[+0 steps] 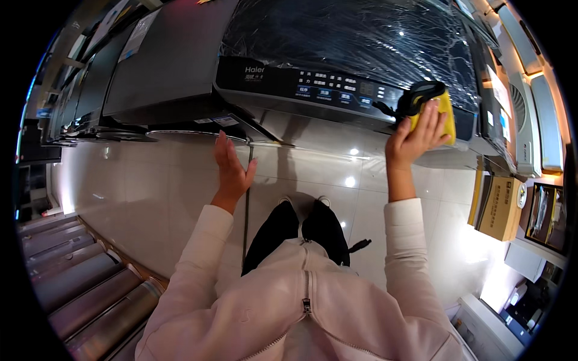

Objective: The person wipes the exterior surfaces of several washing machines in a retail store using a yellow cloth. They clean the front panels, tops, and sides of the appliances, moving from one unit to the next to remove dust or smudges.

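My right hand lies over a folded yellow cloth at the right end of a washing machine's control panel. Beside the cloth is a looped black strap or cord, partly covered by my fingers. The Haier top-loading washing machine has clear crinkled plastic film over its lid. My left hand is raised with nothing in it, thumb apart from the fingers. It hangs in front of a dark grey appliance that stands left of the washing machine.
More dark appliances line the left side. Large cylinders lie in a row at lower left. A cardboard box stands to the right, below a white air-conditioner unit. The tiled floor is glossy.
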Demonstrator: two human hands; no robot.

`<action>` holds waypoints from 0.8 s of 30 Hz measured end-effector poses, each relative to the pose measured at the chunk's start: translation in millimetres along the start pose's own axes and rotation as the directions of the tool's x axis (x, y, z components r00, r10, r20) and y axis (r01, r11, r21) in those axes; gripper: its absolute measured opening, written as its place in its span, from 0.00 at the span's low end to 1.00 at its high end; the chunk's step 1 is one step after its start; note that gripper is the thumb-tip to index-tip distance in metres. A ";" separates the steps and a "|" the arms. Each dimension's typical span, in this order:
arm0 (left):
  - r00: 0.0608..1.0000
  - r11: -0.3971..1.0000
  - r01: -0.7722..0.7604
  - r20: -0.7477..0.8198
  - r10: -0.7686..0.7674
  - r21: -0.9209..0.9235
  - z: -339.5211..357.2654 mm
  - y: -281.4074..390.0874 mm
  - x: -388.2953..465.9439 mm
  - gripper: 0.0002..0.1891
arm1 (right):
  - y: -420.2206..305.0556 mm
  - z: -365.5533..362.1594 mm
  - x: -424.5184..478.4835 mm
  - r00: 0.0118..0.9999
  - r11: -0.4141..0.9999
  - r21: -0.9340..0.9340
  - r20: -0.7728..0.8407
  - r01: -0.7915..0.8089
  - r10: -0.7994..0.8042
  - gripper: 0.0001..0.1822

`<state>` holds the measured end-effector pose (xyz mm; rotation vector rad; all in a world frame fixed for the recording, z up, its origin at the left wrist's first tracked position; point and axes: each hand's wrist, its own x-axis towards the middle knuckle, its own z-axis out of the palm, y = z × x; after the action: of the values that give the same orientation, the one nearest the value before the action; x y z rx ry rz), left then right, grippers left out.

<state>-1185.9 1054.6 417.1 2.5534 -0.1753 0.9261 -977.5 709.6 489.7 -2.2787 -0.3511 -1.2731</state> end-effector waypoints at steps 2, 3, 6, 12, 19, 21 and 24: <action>1.000 0.998 -0.017 -0.011 0.018 0.060 26.1 -24.2 -9.2 0.49 | 4.3 5.1 -2.8 0.995 0.997 -0.008 -0.068 0.076 -0.077 0.30; 0.999 0.996 -0.022 -0.025 0.025 0.083 44.5 -35.9 -16.4 0.50 | 6.3 3.5 -4.7 0.987 0.992 -0.015 -0.099 0.122 -0.123 0.30; 0.976 0.976 -0.095 -0.173 0.129 0.194 98.6 -75.3 -22.2 0.52 | 19.6 11.6 -11.9 0.962 0.981 -0.021 -0.195 0.191 -0.191 0.35; 0.783 0.931 -0.273 -0.505 0.362 0.245 189.3 -96.8 17.4 0.52 | 74.2 49.8 -64.3 0.840 0.931 -0.235 -0.411 0.280 -0.356 0.40; 0.779 0.891 -0.152 -0.503 0.374 0.428 199.3 -69.9 36.9 0.43 | 51.2 38.1 -29.3 0.668 0.828 -0.283 -0.491 0.484 -0.559 0.28; 0.786 0.898 -0.159 -0.498 0.367 0.411 194.6 -77.1 33.5 0.41 | 3.4 45.5 -14.8 0.694 0.814 -0.282 -0.427 0.507 -0.580 0.27; 0.754 0.911 -0.232 -0.528 0.390 0.342 194.6 -86.0 27.2 0.41 | -85.9 58.0 -17.6 0.748 0.790 -0.341 -0.277 0.510 -0.603 0.28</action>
<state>-1029.4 1050.6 270.6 2.3454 -0.3230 1.9446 -983.8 813.6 475.3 -2.1165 -0.8283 -2.1278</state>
